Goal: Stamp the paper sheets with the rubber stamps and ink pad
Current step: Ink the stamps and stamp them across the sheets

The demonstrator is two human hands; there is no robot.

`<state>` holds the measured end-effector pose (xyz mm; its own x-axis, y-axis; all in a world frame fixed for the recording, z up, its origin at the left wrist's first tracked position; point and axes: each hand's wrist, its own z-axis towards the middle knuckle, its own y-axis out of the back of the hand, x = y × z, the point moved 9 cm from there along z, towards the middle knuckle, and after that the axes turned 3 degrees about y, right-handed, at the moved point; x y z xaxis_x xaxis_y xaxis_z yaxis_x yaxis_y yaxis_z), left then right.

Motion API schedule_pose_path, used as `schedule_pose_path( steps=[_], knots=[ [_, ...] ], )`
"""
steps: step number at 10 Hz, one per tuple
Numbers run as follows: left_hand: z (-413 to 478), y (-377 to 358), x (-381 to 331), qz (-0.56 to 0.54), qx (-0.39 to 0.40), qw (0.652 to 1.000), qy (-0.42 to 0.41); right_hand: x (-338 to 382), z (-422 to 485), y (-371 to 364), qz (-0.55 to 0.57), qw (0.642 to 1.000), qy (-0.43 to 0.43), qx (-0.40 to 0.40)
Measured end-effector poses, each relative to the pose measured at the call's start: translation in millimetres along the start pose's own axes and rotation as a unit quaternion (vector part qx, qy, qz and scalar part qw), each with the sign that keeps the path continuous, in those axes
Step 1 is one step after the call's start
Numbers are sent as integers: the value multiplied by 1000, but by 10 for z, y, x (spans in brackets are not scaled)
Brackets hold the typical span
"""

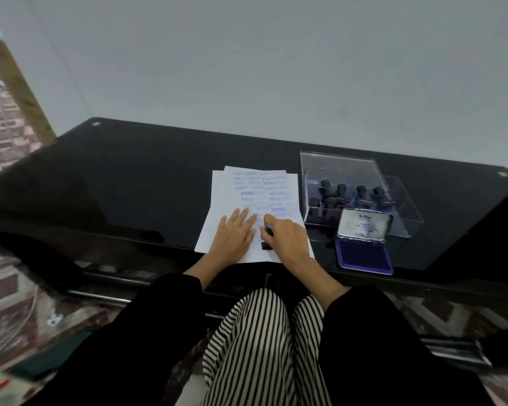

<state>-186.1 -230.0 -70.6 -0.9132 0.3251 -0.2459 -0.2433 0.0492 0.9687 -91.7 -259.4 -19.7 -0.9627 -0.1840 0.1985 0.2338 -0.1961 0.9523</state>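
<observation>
White sheets [247,194] are lying by the desk's [129,177] front edge, light and likely slippery; the left hand [233,235] is pressing them flat, fingers straight. The right hand [288,238] is gripping a rigid stamp [265,246], seemingly by its handle.

Fig. Both arms reach forward out of black sleeves [170,297], the forearms [326,278] bare below the cuffs. The left hand [235,234] lies palm down just left of the grip, fingers [244,213] straight and slightly spread, pressing flat on the sheet [217,200]. The right hand [289,238] is knuckles up, its fingers and thumb curled round a dark stamp [265,246], whose lower end shows at the thumb side. The right wrist runs straight back and rightward from the grip. The hands lie side by side, close together; whether they touch cannot be told.
</observation>
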Motion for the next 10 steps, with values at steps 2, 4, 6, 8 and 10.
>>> schedule_pose_path(
  steps=[2, 4, 6, 8, 10],
  knots=[
    [-14, -11, -13, 0, 0, 1000, -3, -25, -118, 7, 26, 996, -18, -79],
    [-3, -24, -7, 8, -2, 1000, -3, 25, -128, 32, 21, 992, 2, -126],
    [-9, -34, -5, 21, -15, 1000, -3, 48, -121, 44, 18, 990, 16, -142],
    [-4, -48, 2, 25, -17, 1000, -4, 73, -138, 68, 22, 988, 30, -147],
    [-5, -46, 1, 31, -15, 999, -4, 82, -159, 98, 2, 985, 35, -167]
  ],
)
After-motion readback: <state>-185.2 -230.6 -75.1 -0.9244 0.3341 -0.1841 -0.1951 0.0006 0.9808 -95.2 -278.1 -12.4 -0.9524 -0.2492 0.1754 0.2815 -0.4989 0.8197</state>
